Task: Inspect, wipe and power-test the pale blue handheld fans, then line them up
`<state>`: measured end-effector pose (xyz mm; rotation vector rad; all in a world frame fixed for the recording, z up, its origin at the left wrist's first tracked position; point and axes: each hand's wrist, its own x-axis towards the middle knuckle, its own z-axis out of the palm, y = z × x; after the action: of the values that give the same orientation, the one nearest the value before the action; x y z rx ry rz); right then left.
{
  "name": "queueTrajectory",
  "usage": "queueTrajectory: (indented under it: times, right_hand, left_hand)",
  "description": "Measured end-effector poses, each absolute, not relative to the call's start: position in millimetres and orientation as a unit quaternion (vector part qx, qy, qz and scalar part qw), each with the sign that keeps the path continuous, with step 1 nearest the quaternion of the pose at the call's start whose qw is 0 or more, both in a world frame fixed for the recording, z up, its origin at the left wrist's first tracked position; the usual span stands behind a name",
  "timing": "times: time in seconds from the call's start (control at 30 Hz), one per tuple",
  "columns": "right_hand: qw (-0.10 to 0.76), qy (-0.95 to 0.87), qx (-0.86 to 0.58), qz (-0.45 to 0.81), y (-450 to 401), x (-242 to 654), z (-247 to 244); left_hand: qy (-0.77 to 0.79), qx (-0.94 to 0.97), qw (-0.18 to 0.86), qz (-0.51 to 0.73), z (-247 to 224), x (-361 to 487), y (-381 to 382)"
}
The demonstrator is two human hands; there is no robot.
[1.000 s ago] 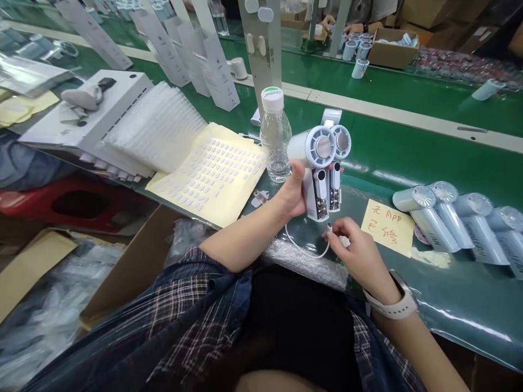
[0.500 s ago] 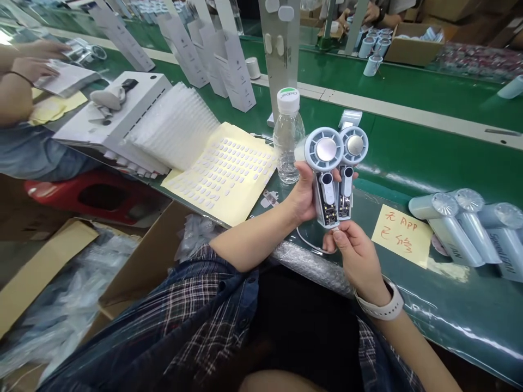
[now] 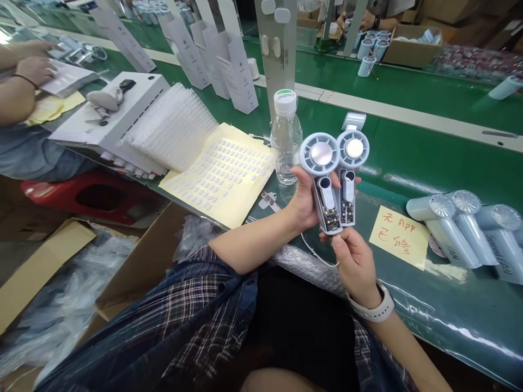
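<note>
My left hand (image 3: 304, 202) is wrapped round two pale blue handheld fans, held side by side and upright. The nearer fan (image 3: 324, 188) and the farther fan (image 3: 348, 185) both have their handle fronts uncovered, with dark circuit boards showing low down. Just below the handles is my right hand (image 3: 356, 262), closed, its thumb against the fingers at the fans' lower ends. A thin white cable (image 3: 316, 252) curves from beneath my left wrist into my right hand; its plug end is hidden by the fingers.
A clear water bottle (image 3: 285, 139) stands behind my left hand. To the left lies a yellow sticker sheet (image 3: 237, 202); to the right are a handwritten note (image 3: 398, 237) and several assembled fans (image 3: 461, 234). At far left, another person's hands (image 3: 36, 71) work over a white box.
The fans have tilted slightly and dropped a little. My right hand has shifted slightly left and down, and the white plug seen at the nearer fan's base is now hidden.
</note>
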<state>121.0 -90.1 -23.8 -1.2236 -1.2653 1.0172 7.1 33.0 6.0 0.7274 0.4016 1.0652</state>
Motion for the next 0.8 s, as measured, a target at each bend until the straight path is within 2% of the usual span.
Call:
queueTrajectory:
  times: [0.27,0.47,0.8]
  right_hand:
    - [0.577,-0.449,-0.515,0.448,-91.8,117.2,-27.6]
    - [0.623,-0.383,-0.491,0.474,-94.4,110.1,-31.5]
    - [0.532,-0.546,-0.547,0.346,-91.8,124.5,-29.0]
  left_hand:
    - [0.145,0.363,0.782,0.485,8.2,1.1,34.2]
    - [0.189,0.418,0.745,0.484,-1.7,10.7,27.0]
    - [0.188,0.382,0.738,0.523,11.4,6.7,20.9]
